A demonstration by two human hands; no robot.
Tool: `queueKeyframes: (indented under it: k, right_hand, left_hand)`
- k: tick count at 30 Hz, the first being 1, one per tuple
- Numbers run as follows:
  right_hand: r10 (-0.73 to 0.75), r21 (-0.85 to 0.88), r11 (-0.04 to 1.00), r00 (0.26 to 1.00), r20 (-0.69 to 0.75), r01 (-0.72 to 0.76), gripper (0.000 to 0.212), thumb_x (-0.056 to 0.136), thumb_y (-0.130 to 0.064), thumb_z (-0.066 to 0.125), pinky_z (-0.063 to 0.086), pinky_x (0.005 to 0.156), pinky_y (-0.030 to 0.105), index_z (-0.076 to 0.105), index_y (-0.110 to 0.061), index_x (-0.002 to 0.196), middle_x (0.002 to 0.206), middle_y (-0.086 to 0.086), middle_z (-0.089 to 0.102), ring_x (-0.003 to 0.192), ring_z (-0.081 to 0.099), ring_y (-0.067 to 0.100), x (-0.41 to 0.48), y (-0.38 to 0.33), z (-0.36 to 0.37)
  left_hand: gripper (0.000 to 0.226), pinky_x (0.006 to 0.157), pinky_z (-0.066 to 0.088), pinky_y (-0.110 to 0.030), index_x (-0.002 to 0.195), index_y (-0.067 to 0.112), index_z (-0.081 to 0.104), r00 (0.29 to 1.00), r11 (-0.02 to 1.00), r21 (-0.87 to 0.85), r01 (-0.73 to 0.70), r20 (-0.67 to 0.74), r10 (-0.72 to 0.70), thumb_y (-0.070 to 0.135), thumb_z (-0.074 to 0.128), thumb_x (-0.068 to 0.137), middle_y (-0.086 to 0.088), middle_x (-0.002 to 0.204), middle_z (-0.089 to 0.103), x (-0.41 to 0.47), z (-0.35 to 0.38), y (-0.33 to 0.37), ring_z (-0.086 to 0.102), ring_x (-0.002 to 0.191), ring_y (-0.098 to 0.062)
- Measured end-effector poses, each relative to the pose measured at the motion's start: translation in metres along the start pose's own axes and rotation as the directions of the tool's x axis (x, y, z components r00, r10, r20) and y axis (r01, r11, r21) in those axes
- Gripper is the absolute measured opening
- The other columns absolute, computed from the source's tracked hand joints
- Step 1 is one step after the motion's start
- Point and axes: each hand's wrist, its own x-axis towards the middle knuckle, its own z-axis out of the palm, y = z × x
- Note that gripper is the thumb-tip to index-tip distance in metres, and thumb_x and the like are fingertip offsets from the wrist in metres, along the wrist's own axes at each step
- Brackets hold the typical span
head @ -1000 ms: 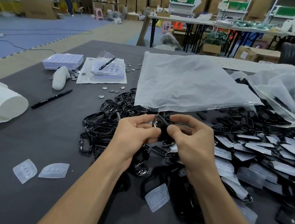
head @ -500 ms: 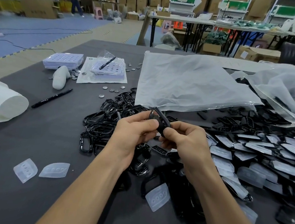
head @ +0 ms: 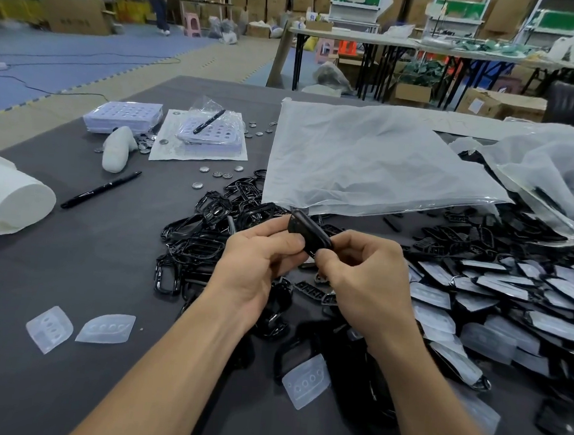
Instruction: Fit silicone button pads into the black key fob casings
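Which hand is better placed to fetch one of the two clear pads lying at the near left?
Probably the left hand: the two clear pads lie on its side. The right hand would have to cross over; it can hold the black casing meanwhile.

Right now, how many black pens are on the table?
2. The near pen lies on the bare table, left of the black casings; the far pen lies on a bagged tray farther back. Others could be hidden under the plastic bags.
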Motion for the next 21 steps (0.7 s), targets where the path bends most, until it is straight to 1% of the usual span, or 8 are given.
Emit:
queueKeyframes:
  k: [3, 6, 8, 10, 12, 15, 18, 21]
  right_hand:
    - [-0.011, -0.014, 1.0, 1.0, -0.019, 0.011, 0.012, 0.083, -0.02, 0.075, 0.05, 0.056, 0.023, 0.074, -0.025, 0.071, 0.062, -0.009, 0.072, 0.059, 0.069, 0.011, 0.0, 0.001, 0.0]
    - [0.026, 0.048, 0.999, 1.0, 0.007, -0.026, 0.014, 0.082, -0.016, 0.073, 0.049, 0.057, 0.021, 0.076, -0.028, 0.076, 0.064, -0.009, 0.073, 0.059, 0.068, 0.008, 0.001, 0.001, 0.0]
    - [0.057, 0.098, 0.993, 0.998, 0.04, -0.061, 0.016, 0.081, -0.014, 0.072, 0.048, 0.057, 0.022, 0.076, -0.029, 0.076, 0.063, -0.008, 0.072, 0.058, 0.066, 0.009, 0.002, 0.001, 0.0]
    - [0.098, 0.165, 0.98, 0.991, 0.095, -0.113, 0.011, 0.075, -0.017, 0.071, 0.047, 0.055, 0.027, 0.075, -0.026, 0.072, 0.059, -0.005, 0.068, 0.057, 0.061, 0.014, 0.003, 0.0, 0.0]
    - [0.112, 0.253, 0.956, 0.982, 0.15, -0.148, 0.009, 0.069, -0.016, 0.07, 0.043, 0.052, 0.023, 0.074, -0.024, 0.066, 0.056, -0.003, 0.063, 0.054, 0.056, 0.014, 0.004, -0.002, 0.0]
    - [0.097, 0.397, 0.899, 0.969, 0.226, -0.183, 0.014, 0.067, -0.01, 0.071, 0.039, 0.048, 0.015, 0.071, -0.023, 0.059, 0.053, -0.002, 0.059, 0.05, 0.052, 0.01, 0.004, -0.005, -0.001]
    - [0.093, 0.471, 0.854, 0.955, 0.281, -0.221, 0.018, 0.071, -0.008, 0.073, 0.039, 0.048, 0.016, 0.071, -0.022, 0.06, 0.055, -0.001, 0.057, 0.05, 0.051, 0.011, 0.003, -0.007, -0.002]
    - [0.122, 0.525, 0.82, 0.967, 0.225, -0.226, 0.034, 0.083, 0.004, 0.071, 0.039, 0.047, 0.015, 0.07, -0.021, 0.06, 0.056, -0.002, 0.058, 0.048, 0.05, 0.009, 0.002, -0.006, 0.0]
  left_hand:
    - [0.025, 0.063, 0.059, -0.021, 0.1, 0.002, 0.077, 0.997, 0.999, 0.019, -0.031, -0.073, 0.032, -0.014, 0.068, 0.083, -0.013, 0.091, 0.08, -0.001, 0.002, -0.002, 0.076, 0.075, -0.017]
    - [0.026, 0.062, 0.058, -0.021, 0.097, 0.008, 0.078, 0.992, 0.994, 0.085, -0.074, -0.092, 0.081, -0.011, 0.071, 0.081, -0.01, 0.087, 0.08, -0.003, 0.002, -0.002, 0.075, 0.074, -0.015]
    - [0.028, 0.062, 0.058, -0.02, 0.094, 0.013, 0.079, 0.997, 0.995, 0.089, -0.048, -0.049, 0.053, -0.01, 0.069, 0.083, -0.006, 0.087, 0.08, -0.004, 0.001, 0.0, 0.074, 0.072, -0.012]
    - [0.03, 0.062, 0.059, -0.019, 0.094, 0.014, 0.08, 1.0, 0.999, 0.05, 0.019, 0.018, -0.02, -0.009, 0.066, 0.081, -0.004, 0.088, 0.079, -0.003, -0.001, 0.003, 0.073, 0.07, -0.011]
    - [0.028, 0.062, 0.059, -0.019, 0.088, 0.014, 0.082, 0.993, 0.997, -0.004, 0.073, 0.095, -0.072, -0.002, 0.067, 0.07, -0.004, 0.086, 0.078, -0.004, -0.004, 0.007, 0.072, 0.066, -0.011]
    - [0.028, 0.062, 0.06, -0.02, 0.081, 0.014, 0.083, 0.981, 0.994, -0.043, 0.102, 0.167, -0.093, 0.006, 0.068, 0.059, -0.008, 0.086, 0.077, -0.005, -0.008, 0.011, 0.071, 0.065, -0.013]
    - [0.03, 0.059, 0.059, -0.022, 0.087, 0.009, 0.077, 0.984, 0.991, -0.081, 0.101, 0.156, -0.088, 0.003, 0.072, 0.059, -0.01, 0.085, 0.076, -0.005, -0.01, 0.01, 0.069, 0.064, -0.015]
    - [0.015, 0.057, 0.058, -0.019, 0.079, 0.012, 0.079, 0.996, 0.997, -0.072, 0.033, 0.082, -0.027, 0.011, 0.076, 0.064, -0.006, 0.078, 0.076, -0.005, -0.004, 0.007, 0.068, 0.057, -0.01]
